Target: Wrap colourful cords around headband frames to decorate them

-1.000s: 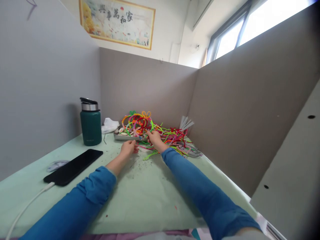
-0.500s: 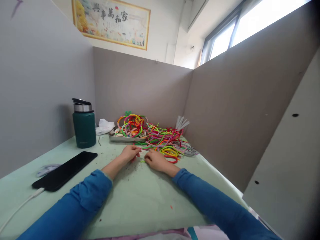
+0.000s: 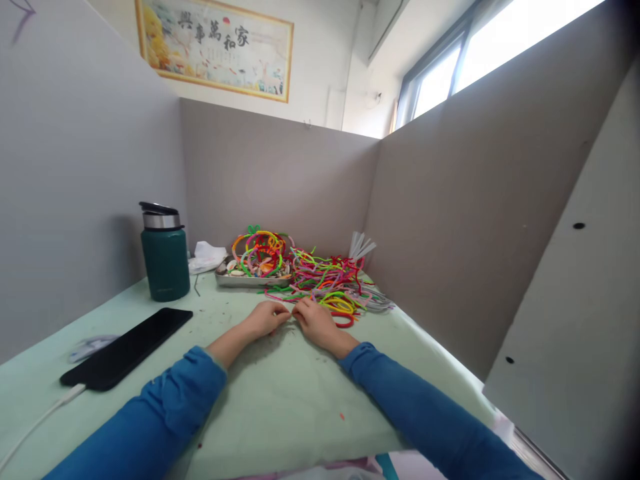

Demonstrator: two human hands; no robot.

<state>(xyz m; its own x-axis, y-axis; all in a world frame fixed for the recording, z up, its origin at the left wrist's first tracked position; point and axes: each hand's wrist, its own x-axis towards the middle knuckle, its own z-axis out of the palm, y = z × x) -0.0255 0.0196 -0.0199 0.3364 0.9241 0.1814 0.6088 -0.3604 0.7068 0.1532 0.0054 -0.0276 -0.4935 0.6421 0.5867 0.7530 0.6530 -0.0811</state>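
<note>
My left hand [image 3: 267, 319] and my right hand [image 3: 315, 323] meet at their fingertips over the table, both with fingers pinched. Whatever sits between the fingertips is too small or too hidden to make out. Just beyond them lies a loose heap of colourful pipe cleaners [image 3: 325, 272], mostly red, pink, purple and green. Bent yellow and green pipe cleaners [image 3: 340, 303] rest right behind my right hand, along with a red loop [image 3: 345, 321].
A metal tray [image 3: 250, 281] at the back holds shells and pipe-cleaner rings [image 3: 265, 253]. On the left stand a green bottle [image 3: 165, 263], a crumpled white tissue [image 3: 207, 255] and a black phone [image 3: 127, 350] on a cable. Grey partitions [image 3: 280, 167] enclose the table [image 3: 280, 413].
My hands have come together, fingertip to fingertip, from slightly apart. The small yellow-green bit seen between them before no longer shows. The whole view has shifted slightly.
</note>
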